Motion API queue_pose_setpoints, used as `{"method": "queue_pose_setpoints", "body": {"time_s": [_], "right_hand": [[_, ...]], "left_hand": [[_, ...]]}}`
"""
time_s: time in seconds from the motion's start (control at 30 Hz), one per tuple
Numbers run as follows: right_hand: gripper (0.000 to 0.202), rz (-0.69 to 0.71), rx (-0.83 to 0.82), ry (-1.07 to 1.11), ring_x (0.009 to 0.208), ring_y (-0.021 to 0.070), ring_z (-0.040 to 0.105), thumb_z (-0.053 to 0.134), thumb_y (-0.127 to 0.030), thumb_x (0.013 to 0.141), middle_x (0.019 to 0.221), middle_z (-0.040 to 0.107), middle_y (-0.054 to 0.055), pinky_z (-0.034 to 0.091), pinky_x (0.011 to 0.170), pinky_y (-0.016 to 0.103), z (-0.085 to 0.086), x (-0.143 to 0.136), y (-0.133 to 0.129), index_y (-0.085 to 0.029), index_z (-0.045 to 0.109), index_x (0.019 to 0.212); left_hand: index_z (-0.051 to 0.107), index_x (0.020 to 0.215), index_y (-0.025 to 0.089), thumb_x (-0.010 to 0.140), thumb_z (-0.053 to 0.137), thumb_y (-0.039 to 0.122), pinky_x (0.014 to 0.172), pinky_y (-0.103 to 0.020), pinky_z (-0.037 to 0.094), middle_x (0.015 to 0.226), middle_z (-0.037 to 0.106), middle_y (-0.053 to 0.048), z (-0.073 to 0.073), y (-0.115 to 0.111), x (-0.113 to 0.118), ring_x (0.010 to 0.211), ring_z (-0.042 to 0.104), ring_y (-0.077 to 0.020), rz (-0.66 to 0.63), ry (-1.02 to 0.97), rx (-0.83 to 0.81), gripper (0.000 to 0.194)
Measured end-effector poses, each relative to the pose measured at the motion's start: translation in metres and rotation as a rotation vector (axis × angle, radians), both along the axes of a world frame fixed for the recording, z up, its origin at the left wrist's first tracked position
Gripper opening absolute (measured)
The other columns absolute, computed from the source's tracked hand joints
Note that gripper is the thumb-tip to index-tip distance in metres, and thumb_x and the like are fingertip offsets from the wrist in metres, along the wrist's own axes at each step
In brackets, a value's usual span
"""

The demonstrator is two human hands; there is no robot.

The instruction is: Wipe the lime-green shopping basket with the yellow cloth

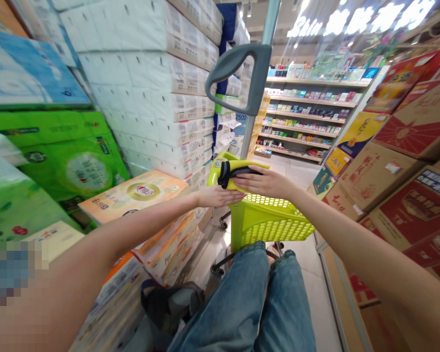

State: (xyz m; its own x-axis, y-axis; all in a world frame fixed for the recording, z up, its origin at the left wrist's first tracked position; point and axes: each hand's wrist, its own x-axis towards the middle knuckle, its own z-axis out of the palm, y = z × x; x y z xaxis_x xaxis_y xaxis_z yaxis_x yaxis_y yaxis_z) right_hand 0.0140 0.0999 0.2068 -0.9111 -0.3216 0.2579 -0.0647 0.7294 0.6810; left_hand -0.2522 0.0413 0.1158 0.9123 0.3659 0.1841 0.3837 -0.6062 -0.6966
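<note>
A yellow-green basket cart [275, 225] stands just in front of my knees, with a grey pole and looped handle [254, 80] rising behind its near end. A black grip or strap [225, 173] lies across its top edge. My right hand [262, 181] rests over the black part, palm down, fingers stretched out to the left. Lower and to the left, my left hand [222, 195] lies flat against the cart's near rim, fingers extended to the right. The fingertips of both hands are close together. Neither hand is wrapped round anything.
Stacked white tissue packs [132, 88] rise at the left, with green packs [69, 161] and an orange-white pack [135, 195] nearer. Red and brown cartons [418, 195] line the right. Beyond the cart are product shelves [308, 115]. A dark bag [176, 303] sits low left.
</note>
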Motion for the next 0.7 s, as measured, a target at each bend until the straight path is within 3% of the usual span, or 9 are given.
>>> {"method": "queue_pose_setpoints", "body": {"time_s": [0.17, 0.27, 0.33, 0.43, 0.57, 0.63, 0.7], "right_hand": [[0.069, -0.129, -0.069, 0.136, 0.146, 0.0134, 0.04, 0.04, -0.011, 0.101, 0.157, 0.042, -0.006, 0.02, 0.13, 0.041, 0.061, -0.002, 0.006, -0.038, 0.014, 0.159], [0.071, -0.134, -0.085, 0.272, 0.147, 0.0171, 0.04, 0.038, -0.012, 0.101, 0.159, 0.04, -0.004, 0.019, 0.13, 0.048, 0.073, -0.008, 0.006, -0.038, 0.007, 0.159], [0.072, -0.12, -0.093, 0.287, 0.146, 0.0167, 0.041, 0.038, -0.012, 0.101, 0.158, 0.04, -0.003, 0.022, 0.129, 0.047, 0.062, -0.01, 0.005, -0.038, 0.006, 0.159], [0.072, -0.092, -0.08, 0.227, 0.143, 0.0156, 0.045, 0.042, -0.012, 0.1, 0.154, 0.047, -0.002, 0.029, 0.127, 0.043, 0.024, -0.01, 0.001, -0.035, 0.007, 0.16], [0.063, -0.082, -0.015, 0.15, 0.138, 0.0165, 0.053, 0.044, -0.016, 0.1, 0.148, 0.057, 0.002, 0.037, 0.122, 0.039, -0.019, -0.006, -0.005, -0.025, 0.023, 0.158], [0.059, -0.076, -0.011, 0.125, 0.138, 0.0152, 0.053, 0.044, -0.016, 0.1, 0.148, 0.056, 0.0, 0.036, 0.122, 0.038, -0.02, -0.004, -0.005, -0.027, 0.03, 0.156], [0.059, -0.069, -0.018, 0.1, 0.14, 0.0133, 0.05, 0.043, -0.016, 0.1, 0.151, 0.053, -0.004, 0.032, 0.125, 0.036, -0.006, -0.001, -0.002, -0.032, 0.03, 0.156]], "left_hand": [[0.042, 0.151, 0.025, 0.096, 0.029, 0.002, 0.123, -0.021, 0.029, 0.161, 0.035, 0.005, 0.007, -0.005, 0.003, 0.148, 0.029, -0.005, -0.008, 0.022, -0.002, 0.061], [0.043, 0.15, 0.023, 0.096, 0.029, 0.003, 0.123, -0.022, 0.03, 0.16, 0.036, 0.004, 0.01, -0.007, 0.004, 0.148, 0.03, -0.0061, -0.013, 0.01, -0.033, 0.06], [0.044, 0.15, 0.023, 0.095, 0.031, 0.002, 0.122, -0.023, 0.031, 0.159, 0.038, 0.003, 0.009, -0.006, 0.004, 0.147, 0.032, -0.0067, -0.031, -0.016, -0.044, 0.06], [0.044, 0.15, 0.023, 0.096, 0.031, 0.002, 0.124, -0.022, 0.028, 0.16, 0.036, 0.002, 0.004, -0.001, 0.002, 0.148, 0.032, -0.0064, 0.032, 0.027, -0.039, 0.059], [0.05, 0.146, 0.022, 0.095, 0.033, 0.001, 0.121, -0.024, 0.034, 0.156, 0.045, 0.0, -0.003, 0.005, 0.001, 0.143, 0.042, -0.008, 0.013, 0.005, -0.018, 0.057], [0.051, 0.144, 0.022, 0.095, 0.034, 0.0, 0.12, -0.024, 0.036, 0.154, 0.047, 0.0, -0.003, 0.006, 0.001, 0.142, 0.044, -0.0082, -0.006, 0.0, 0.002, 0.057], [0.051, 0.145, 0.022, 0.095, 0.035, 0.0, 0.121, -0.024, 0.035, 0.155, 0.046, 0.001, -0.001, 0.006, 0.003, 0.143, 0.042, -0.009, -0.042, -0.004, 0.029, 0.056]]}}
